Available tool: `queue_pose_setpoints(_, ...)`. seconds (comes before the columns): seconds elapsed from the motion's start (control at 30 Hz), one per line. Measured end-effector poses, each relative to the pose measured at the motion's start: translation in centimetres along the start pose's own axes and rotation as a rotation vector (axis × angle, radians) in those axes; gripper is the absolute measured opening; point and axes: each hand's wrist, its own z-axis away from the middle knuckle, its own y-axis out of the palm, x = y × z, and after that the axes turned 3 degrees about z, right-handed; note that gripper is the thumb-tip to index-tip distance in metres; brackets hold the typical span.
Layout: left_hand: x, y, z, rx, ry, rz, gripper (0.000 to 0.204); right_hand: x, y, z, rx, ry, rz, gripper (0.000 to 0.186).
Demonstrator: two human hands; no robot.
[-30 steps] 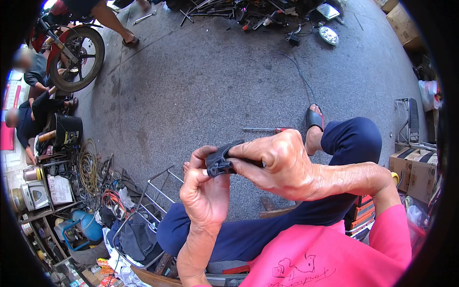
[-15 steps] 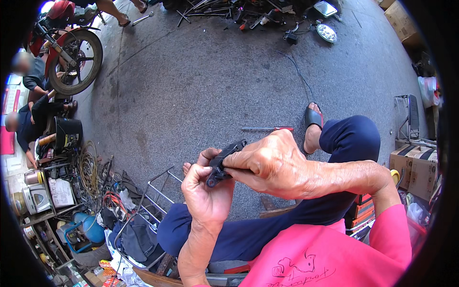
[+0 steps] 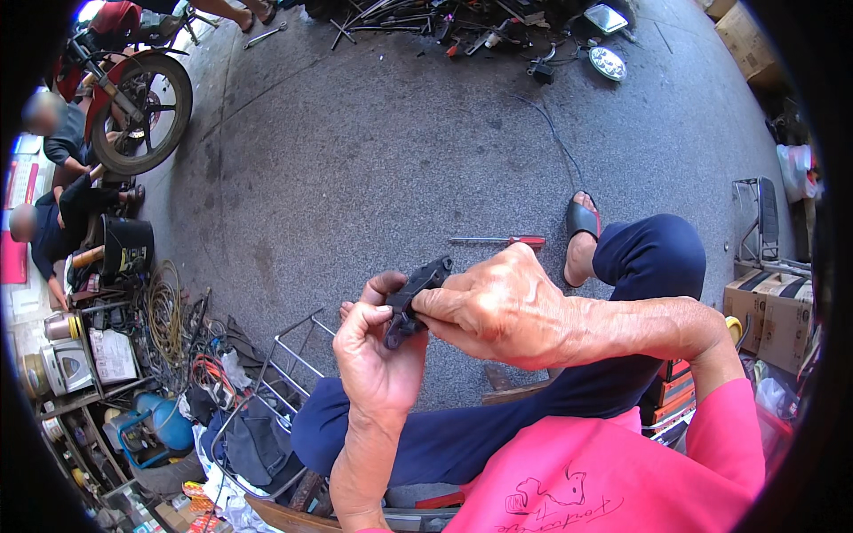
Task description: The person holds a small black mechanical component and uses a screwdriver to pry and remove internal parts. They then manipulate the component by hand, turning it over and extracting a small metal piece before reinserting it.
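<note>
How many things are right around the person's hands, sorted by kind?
Black plastic part, held by both the left hand and the right hand: 1
Red-handled screwdriver on the ground: 1
Black sandal on the foot: 1
Wire rack by the knee: 1
Total: 4

Both hands meet at frame centre: left hand (image 3: pixel 378 360) upright with fingers curled, right hand (image 3: pixel 498 306) reaching across, fingertips pinched.

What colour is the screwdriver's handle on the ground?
Red, on the screwdriver; head view shows it best.
</note>
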Motion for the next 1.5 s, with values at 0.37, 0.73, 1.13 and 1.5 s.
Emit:
queue_pose_setpoints(0.37,-0.9,0.4,0.6,0.103,0.129,-0.107,0.036,0.1,0.6,0.5,-0.228,-0.159,0.151,0.028)
queue_pose_setpoints(0.73,-0.9,0.6,0.6,0.099,0.102,-0.013,0.037,-0.1,-0.3,-0.5,-0.16,-0.213,0.048,0.028)
queue_pose_setpoints(1.13,-1.2,1.3,1.2,0.266,0.244,-0.036,0.041,0.6,-0.9,0.1,-0.397,-0.392,0.238,0.036)
queue_pose_setpoints(1.5,-1.7,1.5,1.1,0.298,0.253,-0.041,0.041,0.2,-1.0,-0.4,-0.298,-0.329,0.131,0.036)
